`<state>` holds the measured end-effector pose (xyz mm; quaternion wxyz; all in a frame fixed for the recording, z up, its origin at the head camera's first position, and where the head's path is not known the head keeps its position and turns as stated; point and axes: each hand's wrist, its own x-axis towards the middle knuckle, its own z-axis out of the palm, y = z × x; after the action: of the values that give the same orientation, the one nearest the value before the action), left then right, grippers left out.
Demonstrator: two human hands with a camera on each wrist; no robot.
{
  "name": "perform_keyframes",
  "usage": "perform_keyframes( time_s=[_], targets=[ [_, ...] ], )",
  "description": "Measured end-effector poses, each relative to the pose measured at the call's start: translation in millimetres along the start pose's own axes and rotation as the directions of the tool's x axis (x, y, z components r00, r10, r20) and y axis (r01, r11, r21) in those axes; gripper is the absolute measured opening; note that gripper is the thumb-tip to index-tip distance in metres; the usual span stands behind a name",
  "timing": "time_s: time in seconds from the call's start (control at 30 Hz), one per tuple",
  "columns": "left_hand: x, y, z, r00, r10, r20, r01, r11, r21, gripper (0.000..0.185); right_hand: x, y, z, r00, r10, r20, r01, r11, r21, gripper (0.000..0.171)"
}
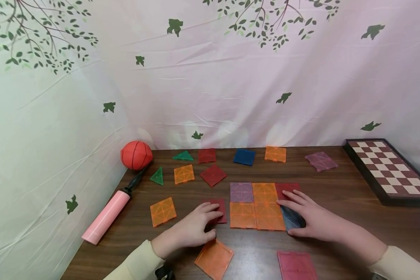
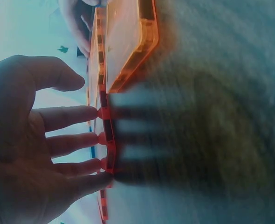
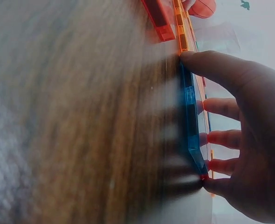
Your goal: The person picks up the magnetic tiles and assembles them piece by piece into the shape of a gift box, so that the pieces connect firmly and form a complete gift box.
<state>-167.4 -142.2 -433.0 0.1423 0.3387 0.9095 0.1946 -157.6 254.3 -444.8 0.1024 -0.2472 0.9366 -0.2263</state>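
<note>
My left hand spreads its fingers over a red square magnetic tile; in the left wrist view its fingertips touch that red tile. To the right lies a flat block of joined tiles: a purple one, several orange ones, a red one and a blue one. My right hand rests at the block's right end, partly covering the red and blue tiles. In the right wrist view, its thumb touches the near edge beside the blue tile, the other fingertips on top.
A loose orange tile and a red tile lie nearest me. More squares and green triangles are scattered behind and left. A pink pump and red ball sit left; a checkered board stands right.
</note>
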Motion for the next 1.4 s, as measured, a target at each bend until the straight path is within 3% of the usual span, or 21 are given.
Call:
perform_keyframes(
  time_s=[0.43,0.6,0.7,0.8,0.9,1.1,1.23,1.4],
  targets=[
    [2.9,10.3,-0.8,0.999,0.029,0.024,-0.029,1.0,0.001,0.052,-1,2,-1,1.0,-0.012,-0.011,0.012,1.0,0.001,0.083],
    [18.0,2.3,-11.1,0.994,0.038,-0.099,-0.034,0.998,0.048,0.048,-2,2,-1,1.0,-0.011,-0.018,0.011,1.0,-0.01,0.083],
    [31.9,-6.0,-22.8,0.985,-0.002,-0.17,0.006,1.0,0.023,0.049,-2,1,-1,1.0,-0.006,-0.025,0.005,1.0,-0.022,0.083],
    [48.0,-16.5,-32.4,0.979,-0.049,-0.197,0.047,0.999,-0.014,0.053,-2,1,-1,1.0,-0.003,-0.03,0.002,0.999,-0.039,0.083],
    [64.8,-26.6,-35.6,0.977,-0.089,-0.193,0.088,0.996,-0.016,0.056,-2,1,0,1.0,-0.004,-0.03,0.003,0.999,-0.05,0.083],
    [90.9,-37.3,-32.6,0.983,-0.147,-0.112,0.152,0.988,0.04,0.061,-1,0,1,0.999,-0.009,-0.036,0.007,0.998,-0.056,0.083],
    [96.0,-39.9,-30.4,0.984,-0.163,-0.065,0.168,0.983,0.077,0.059,0,-1,1,0.999,-0.019,-0.035,0.017,0.998,-0.053,0.083],
    [91.4,-40.2,-29.0,0.989,-0.126,-0.083,0.132,0.988,0.079,0.052,0,2,2,0.999,-0.026,-0.042,0.024,0.998,-0.059,0.083]
  ],
)
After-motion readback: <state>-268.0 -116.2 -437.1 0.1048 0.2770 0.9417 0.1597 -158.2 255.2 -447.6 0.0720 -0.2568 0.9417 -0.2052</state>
